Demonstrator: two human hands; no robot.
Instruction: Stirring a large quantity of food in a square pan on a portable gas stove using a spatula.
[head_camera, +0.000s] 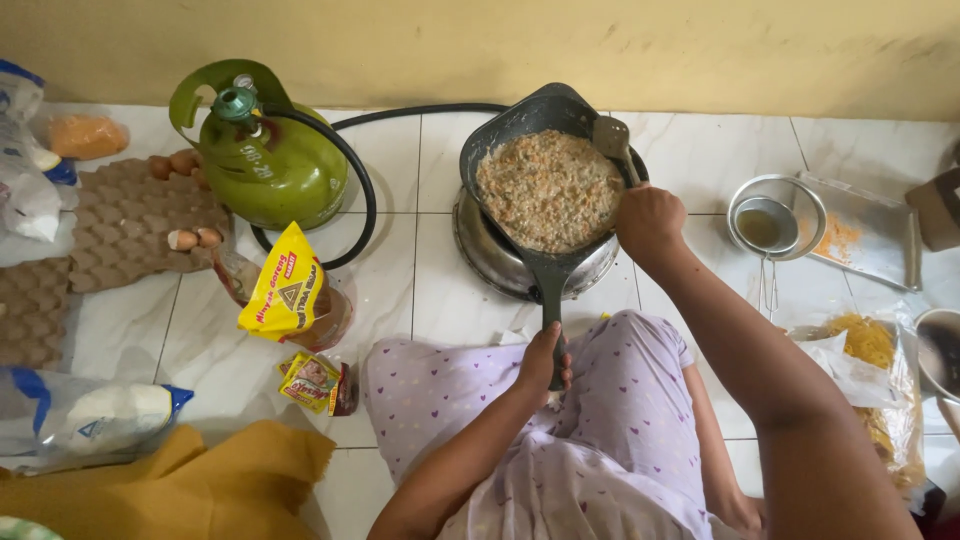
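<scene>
Pan: a dark, squarish frying pan is seen at about 12 o'clock from the person's lap, resting on a round metal stove on the tiled floor; its long handle points back toward 6 o'clock.
Pan contents: a flat, pale batter flecked with orange and green is spread over almost the whole base.
Left hand: its grip is closed around the end of the pan handle, just above the purple patterned lap.
Right hand: its grip is clamped on the handle of a grey spatula, at the pan's 3 o'clock edge; the blade is lifted at the pan's far right rim.
Gas cylinder: a green cylinder lies at 10 o'clock, joined by a black hose that curves round toward the stove.
Egg tray: a cardboard tray at 9 o'clock is mostly empty, with a few brown eggs left at its right edge.
Oil pouch: a yellow pouch stands between the cylinder and the lap, with a small sachet beside it.
Strainer bowl: a metal bowl at 2 o'clock holds a small sieve with a yellowish liquid.
Metal tray: orange crumbs are scattered in it, just right of the bowl.
Plastic bag: yellow noodles are held in it at 4 o'clock.
</scene>
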